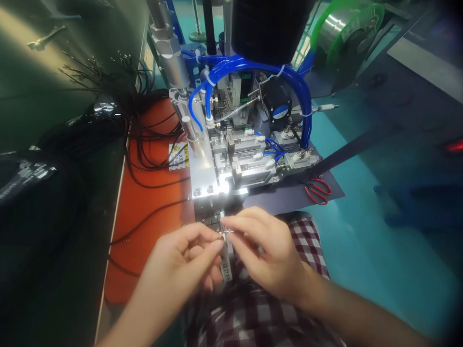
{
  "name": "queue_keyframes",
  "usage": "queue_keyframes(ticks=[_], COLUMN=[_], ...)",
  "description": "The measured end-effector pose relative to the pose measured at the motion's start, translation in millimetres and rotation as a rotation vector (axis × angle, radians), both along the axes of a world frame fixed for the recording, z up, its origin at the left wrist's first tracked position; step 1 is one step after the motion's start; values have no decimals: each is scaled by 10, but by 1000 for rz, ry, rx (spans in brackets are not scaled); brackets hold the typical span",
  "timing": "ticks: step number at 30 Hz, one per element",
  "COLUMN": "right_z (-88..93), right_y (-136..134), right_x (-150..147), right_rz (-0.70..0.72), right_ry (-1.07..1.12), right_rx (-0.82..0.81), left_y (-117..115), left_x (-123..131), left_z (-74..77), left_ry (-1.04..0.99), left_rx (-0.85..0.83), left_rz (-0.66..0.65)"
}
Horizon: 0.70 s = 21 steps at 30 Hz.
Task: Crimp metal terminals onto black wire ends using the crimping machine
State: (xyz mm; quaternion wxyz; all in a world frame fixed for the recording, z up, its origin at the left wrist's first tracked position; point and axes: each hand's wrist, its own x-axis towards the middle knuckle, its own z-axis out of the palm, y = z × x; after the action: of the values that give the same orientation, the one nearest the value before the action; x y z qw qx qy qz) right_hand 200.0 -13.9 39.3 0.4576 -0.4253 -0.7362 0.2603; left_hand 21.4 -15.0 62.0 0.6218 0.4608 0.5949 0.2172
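Observation:
Both of my hands meet in front of the metal fixture of a machine point(231, 164). Between thumb and index finger, my left hand point(190, 260) pinches the end of a thin cable. Fine wires point(223, 230), one of them reddish, stick out of that end. My right hand point(265, 241) has its thumb and fingertips around the fine wires from the other side. Fingers cover most of the cable end, so its tip is hard to make out. A lit metal edge of the fixture lies just beyond the fingertips.
Black cables point(155, 178) run over the orange mat point(144, 212) at left, with a bundle in plastic point(90, 115) behind. Red-handled snips point(318, 190) lie right of the machine. Blue air tubes point(307, 96) arch above it, and a green-rimmed wire spool point(340, 29) hangs at upper right.

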Motion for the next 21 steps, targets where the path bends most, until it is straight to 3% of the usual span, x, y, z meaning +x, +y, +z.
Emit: queue_keyframes(ticks=[7, 11, 13, 18, 21], right_z=[-58, -80, -70, 33, 103], right_y=[-65, -97, -109, -89, -49], right_x=[45, 11, -49, -169, -166], right_rz=[-114, -118, -145, -104, -52], right_ry=[-281, -212, -42, 464, 561], right_rx=[304, 306, 124, -872, -1080], left_y=[-24, -39, -52, -74, -55], left_x=[26, 25, 24, 23, 8], left_z=[-14, -3, -2, -45, -61], left_ry=[-4, -30, -40, -134, -191], left_rx=[35, 38, 39, 53, 7], left_rz=[19, 35, 40, 125, 165])
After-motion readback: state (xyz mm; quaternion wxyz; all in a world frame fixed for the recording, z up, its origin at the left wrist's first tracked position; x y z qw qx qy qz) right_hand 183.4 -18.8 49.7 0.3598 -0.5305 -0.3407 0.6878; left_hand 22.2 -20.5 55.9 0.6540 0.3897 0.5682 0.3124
